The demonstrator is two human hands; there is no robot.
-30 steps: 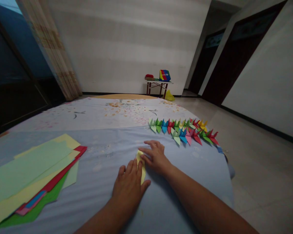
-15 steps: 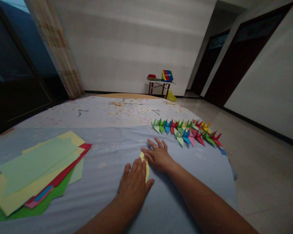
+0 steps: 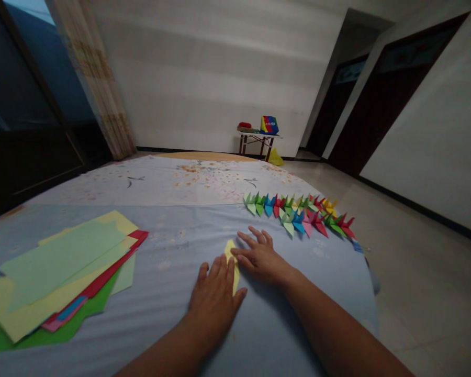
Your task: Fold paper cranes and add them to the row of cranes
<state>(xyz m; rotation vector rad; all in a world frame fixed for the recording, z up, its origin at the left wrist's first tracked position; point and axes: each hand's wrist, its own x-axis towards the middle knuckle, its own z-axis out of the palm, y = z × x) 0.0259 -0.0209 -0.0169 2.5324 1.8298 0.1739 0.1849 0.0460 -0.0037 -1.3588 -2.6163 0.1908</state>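
A narrow folded piece of yellow paper (image 3: 230, 248) lies on the tablecloth (image 3: 168, 293) before me, its pointed end facing away. My left hand (image 3: 215, 285) rests flat over its left side, fingers stretched out and thumb apart. From the right, my right hand (image 3: 261, 257) touches the paper's edge with a fingertip, its other fingers spread. Parts of the paper are hidden beneath the fingers. Beyond my right hand stand two rows of folded paper cranes (image 3: 306, 222) in green, blue, red, pink and yellow.
At the left lies a stack of coloured paper sheets (image 3: 66, 256), mostly pale green and yellow, with red and green below. A small table (image 3: 255, 137) by the wall bears a colourful box (image 3: 269, 124). The round table's edge curves along the right.
My right hand has slid slightly down along the paper, uncovering more of its pointed end. The left hand stays nearly in place.
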